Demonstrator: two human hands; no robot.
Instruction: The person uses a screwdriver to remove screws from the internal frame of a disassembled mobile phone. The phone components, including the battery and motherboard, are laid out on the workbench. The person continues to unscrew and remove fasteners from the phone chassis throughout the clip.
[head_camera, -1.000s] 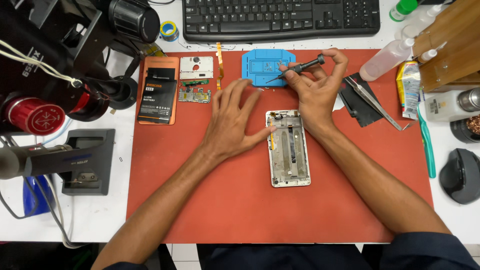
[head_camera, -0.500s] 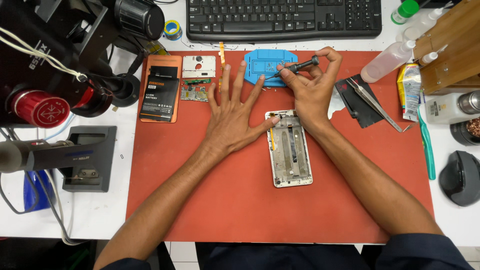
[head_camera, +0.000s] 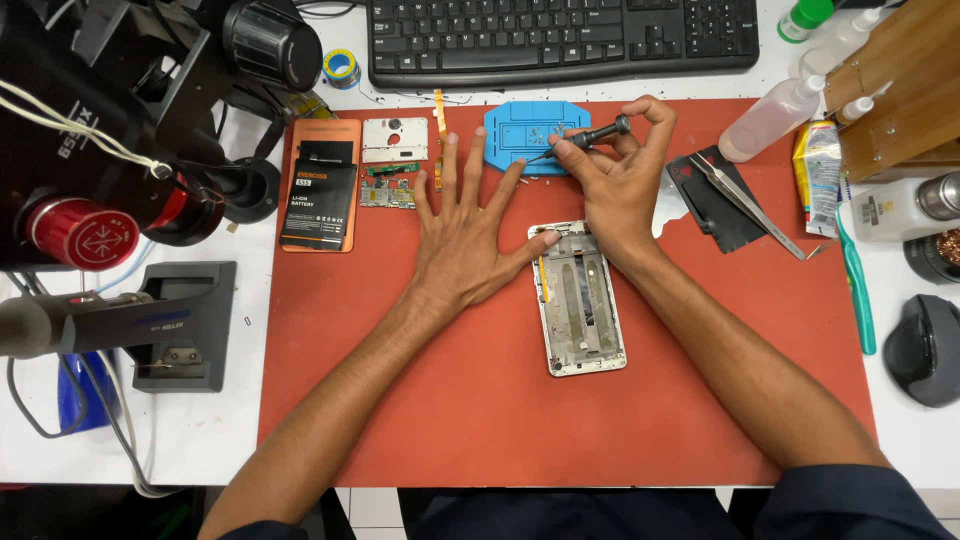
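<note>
My right hand (head_camera: 615, 185) grips a small dark screwdriver (head_camera: 592, 136), its tip resting on the blue parts tray (head_camera: 515, 125) at the far edge of the red mat (head_camera: 500, 400). My left hand (head_camera: 465, 235) lies flat on the mat with fingers spread, fingertips near the tray, thumb touching the top corner of the opened white phone frame (head_camera: 580, 305). The phone frame lies face down in the middle of the mat, below my right wrist.
An orange phone back with a black battery (head_camera: 320, 190), a small circuit board (head_camera: 390, 185) and a metal shield plate (head_camera: 395, 138) lie at left. Tweezers (head_camera: 745, 205) rest on a black pad at right. Keyboard (head_camera: 560, 35), microscope (head_camera: 110, 120), bottles (head_camera: 775, 115), mouse (head_camera: 925, 350) surround the mat.
My left hand slid forward from the phone frame toward the blue tray with fingers spread wider. My right hand with the screwdriver stayed over the tray.
</note>
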